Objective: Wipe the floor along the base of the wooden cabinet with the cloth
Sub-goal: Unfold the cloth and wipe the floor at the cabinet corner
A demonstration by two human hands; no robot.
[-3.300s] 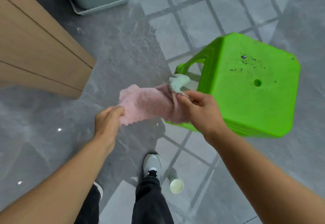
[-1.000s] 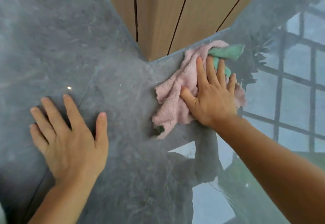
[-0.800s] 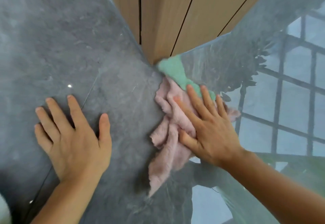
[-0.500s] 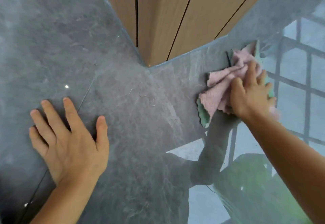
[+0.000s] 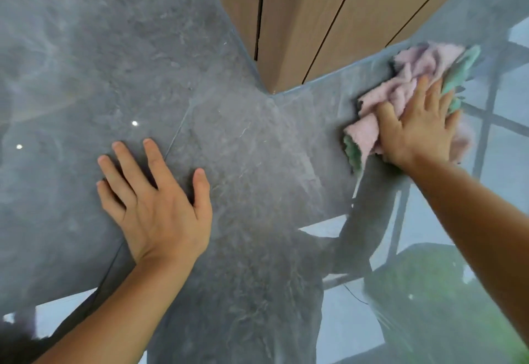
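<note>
A crumpled pink and green cloth [image 5: 400, 89] lies on the glossy grey floor, touching the base of the wooden cabinet [image 5: 309, 23] on its right face, to the right of the cabinet's corner. My right hand [image 5: 418, 126] presses flat on the cloth, fingers pointing toward the cabinet, and covers its near half. My left hand [image 5: 154, 203] rests palm down on the bare floor at the lower left, fingers spread, holding nothing, well away from the cloth.
The cabinet's corner [image 5: 270, 90] juts toward me at top centre, with dark vertical seams between its panels. The grey stone floor [image 5: 243, 149] mirrors a window grid at the right and a green shape [image 5: 423, 292] at the lower right.
My right hand slid the cloth from the cabinet's corner rightward along the base, then pushed it up against the base. My left hand stayed planted on the floor.
</note>
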